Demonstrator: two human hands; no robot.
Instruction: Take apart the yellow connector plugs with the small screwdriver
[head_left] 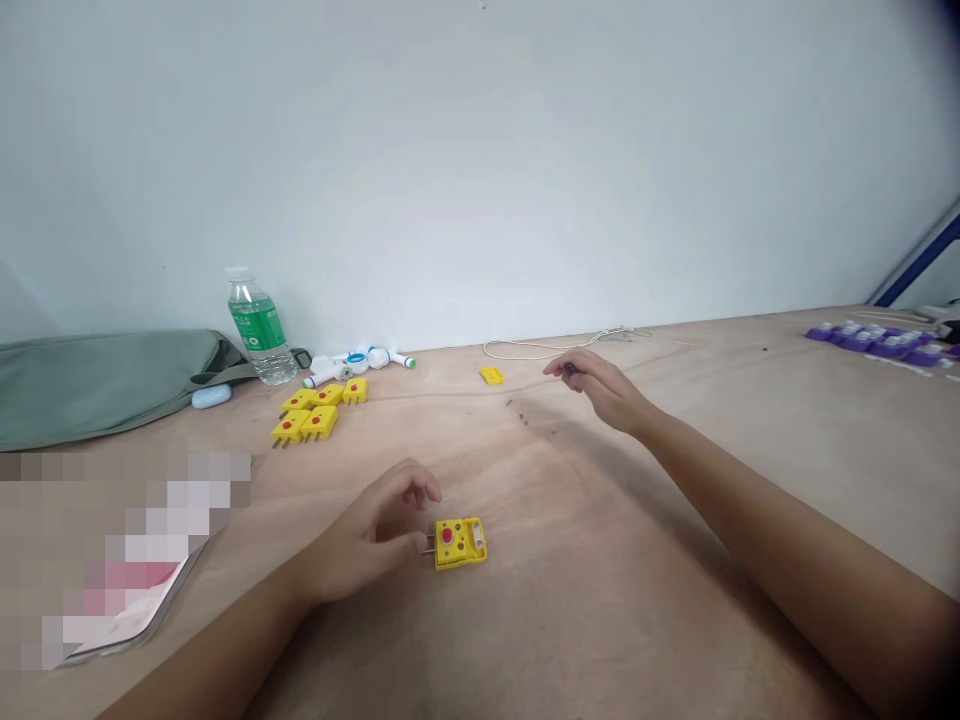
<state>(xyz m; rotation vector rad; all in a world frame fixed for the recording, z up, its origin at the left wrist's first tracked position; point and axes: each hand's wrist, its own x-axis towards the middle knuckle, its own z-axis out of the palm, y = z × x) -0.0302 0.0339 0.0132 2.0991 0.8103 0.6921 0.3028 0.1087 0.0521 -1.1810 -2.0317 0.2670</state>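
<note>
- Head view, lower middle of the frame: yellow plug point(466, 553) lies flat on the table, open face up, at the left hand's thumb.
- Its look: bright yellow shell, round red spot point(448, 536) near the pin end, small dark holes beside it, pale insert point(477, 537) in a recess at the right end; two metal pins point(429, 544) point left.
- Left hand point(364, 540), lower left of centre: thumb and fingers apart, fingers curled; thumb tip right at the pins, contact cannot be told.
- Right hand point(604, 388), right of centre: raised over the table, fingers closed around a small dark item point(570, 368), mostly hidden. Hands well apart.
- Centre: small yellow cover point(491, 376) by itself; tiny metal bits point(523, 418) scattered nearer.
- Left of centre: five yellow plugs with red spots point(321, 422), clustered, pins outward.
- Surface: light brown, faintly creased tabletop point(570, 620), running back to a plain pale wall point(525, 180).
- Upper left along the wall: green bag point(112, 385), green-labelled bottle point(259, 325), light blue case point(211, 397), white pieces with blue and green parts point(380, 357).
- Behind the cover: thin white cord point(517, 357).
- Right edge: purple-and-white items point(862, 342) in a row, blue bar point(919, 262) above.
- Lower left: flat device point(146, 615), partly pixelated.
</note>
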